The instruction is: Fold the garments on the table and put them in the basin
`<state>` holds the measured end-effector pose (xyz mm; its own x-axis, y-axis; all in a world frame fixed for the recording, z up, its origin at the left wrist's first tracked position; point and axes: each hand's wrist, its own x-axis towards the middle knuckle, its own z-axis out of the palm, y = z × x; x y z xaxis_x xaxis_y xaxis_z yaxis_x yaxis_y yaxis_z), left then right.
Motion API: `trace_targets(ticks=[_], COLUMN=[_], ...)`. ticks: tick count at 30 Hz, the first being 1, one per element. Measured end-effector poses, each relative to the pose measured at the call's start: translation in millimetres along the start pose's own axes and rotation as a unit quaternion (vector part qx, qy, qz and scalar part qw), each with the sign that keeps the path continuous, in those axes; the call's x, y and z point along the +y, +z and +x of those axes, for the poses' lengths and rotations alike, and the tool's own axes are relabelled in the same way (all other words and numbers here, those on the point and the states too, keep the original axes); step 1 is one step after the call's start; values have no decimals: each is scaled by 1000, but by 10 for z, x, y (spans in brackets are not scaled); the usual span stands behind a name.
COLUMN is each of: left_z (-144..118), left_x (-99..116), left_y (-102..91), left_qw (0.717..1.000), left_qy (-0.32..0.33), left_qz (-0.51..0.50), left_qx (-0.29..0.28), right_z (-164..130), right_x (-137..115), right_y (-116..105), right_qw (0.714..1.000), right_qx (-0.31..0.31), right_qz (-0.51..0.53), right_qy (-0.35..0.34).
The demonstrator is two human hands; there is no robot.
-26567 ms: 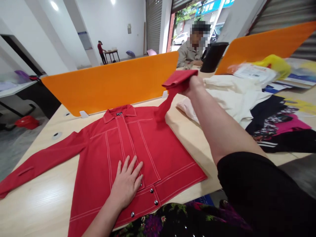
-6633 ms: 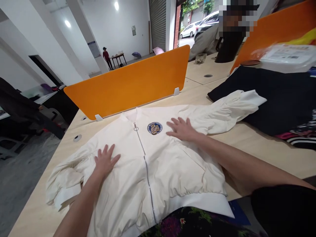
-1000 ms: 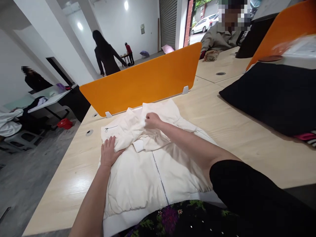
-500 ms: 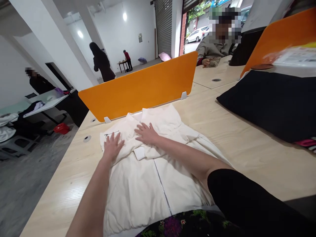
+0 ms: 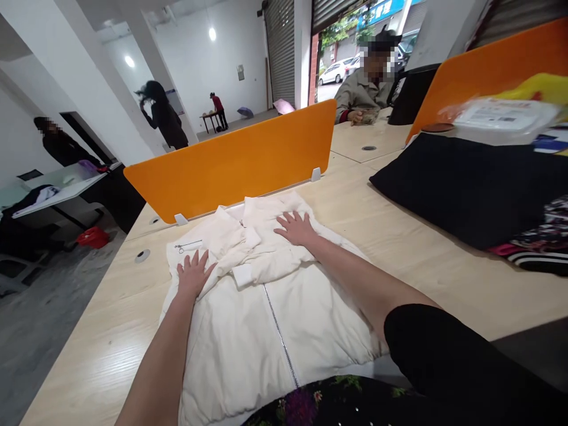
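Pressing with left hand (image 5: 193, 275) and right hand (image 5: 297, 229) spread wide, gripping nothing
Just now drawing right hand outward off upper cuff (image 5: 252, 238), seemingly leaving both sleeves (image 5: 279, 266) settled across cream jacket (image 5: 226, 337) lying on table (image 5: 110, 331)

Your left hand (image 5: 194, 274) left of centre, palm down, fingers spread; left forearm (image 5: 160, 349) slanting up from bottom edge. Your right hand (image 5: 296, 229) near centre, palm down, fingers fanned leftward; right forearm (image 5: 355, 269) slanting in from lower right.
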<state>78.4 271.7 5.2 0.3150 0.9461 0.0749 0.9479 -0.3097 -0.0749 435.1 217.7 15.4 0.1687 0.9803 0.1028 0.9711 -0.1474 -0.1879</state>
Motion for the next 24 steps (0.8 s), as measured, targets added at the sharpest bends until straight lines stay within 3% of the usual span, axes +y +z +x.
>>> trace_targets(ticks=[2,5,8,11,14,17,20,24], left_z=[9,17,-30,-149,-277,-335,-335,-340], left_x=[-1,44,226,526,767,838,819,807], left_y=[-34,-175,-317,-305,-157,-39,-26,-54], left_qw=[1000,999,999,991,983,981,981,983], left_qy=[-4,-14,-16,66,163,179,178,174], left_qz=[3,-5,-35,-76,-78,-71,-70,-59], left_qx=[-7,-35,21,84,33,7,5,3], right_z=[13,72,-18,-342,-680,-779,-684,-620], right_x=[142,132,-67,-326,-500,-533,-509,-529], right_y=[69,-10,-180,-167,7,79,-15,-38], right_qw=[1000,998,999,991,972,969,969,976], right_qx=[-28,-67,-50,10,-33,-64,-103,-29], right_qz=[-11,-12,-1,22,39,47,71,84], right_qy=[6,12,-2,-132,-231,-234,-214,-198])
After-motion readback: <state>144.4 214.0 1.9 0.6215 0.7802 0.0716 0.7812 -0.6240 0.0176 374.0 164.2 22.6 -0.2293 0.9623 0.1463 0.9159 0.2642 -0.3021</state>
